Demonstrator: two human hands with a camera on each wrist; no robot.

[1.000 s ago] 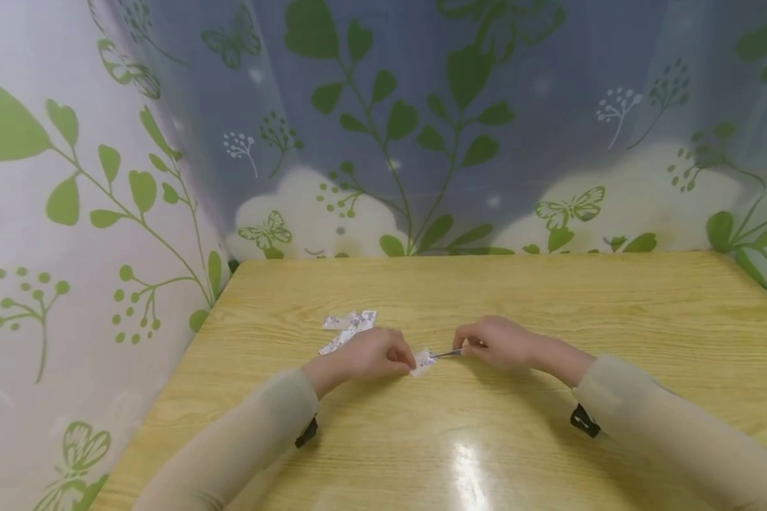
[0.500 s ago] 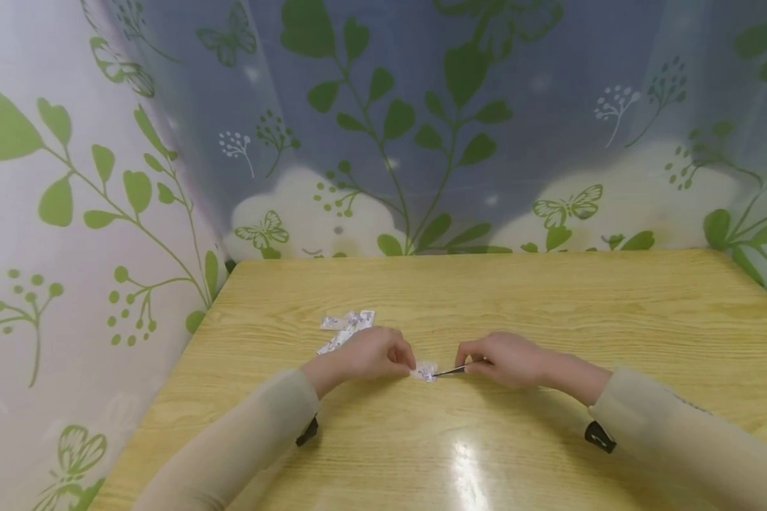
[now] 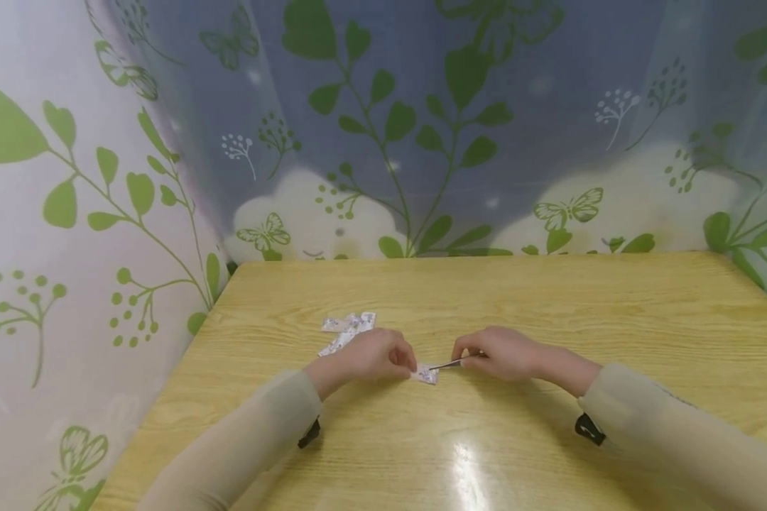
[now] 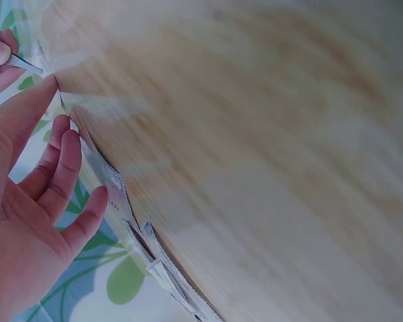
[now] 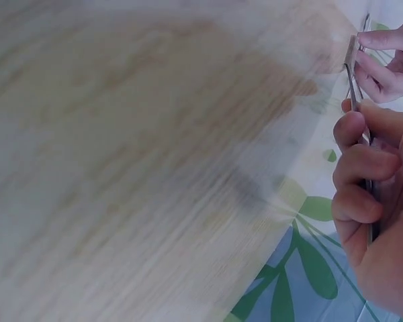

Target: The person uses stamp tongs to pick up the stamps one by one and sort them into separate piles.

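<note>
A small white packet (image 3: 428, 376) with purple print lies near the middle of the wooden table. My left hand (image 3: 378, 353) pinches its left edge between thumb and forefinger. In the left wrist view the other fingers of that hand spread loosely beside more packets (image 4: 117, 188). From the right, my right hand (image 3: 503, 353) grips slim metal tweezers (image 3: 446, 365), whose tip overlaps the packet in the head view. The right wrist view has the fingers curled around the tweezers (image 5: 353, 90), pointing at the packet by the left hand.
Several similar packets (image 3: 348, 333) lie in an overlapping heap just behind the left hand. The table (image 3: 550, 291) reaches back to a curtain (image 3: 383, 142) printed with leaves and butterflies; another patterned cloth (image 3: 13, 213) hangs along the left side.
The right hand with the tweezers first came toward me and right, then moved back slightly up and left. The packet now lies flatter and nearer me; the left hand has barely moved.
</note>
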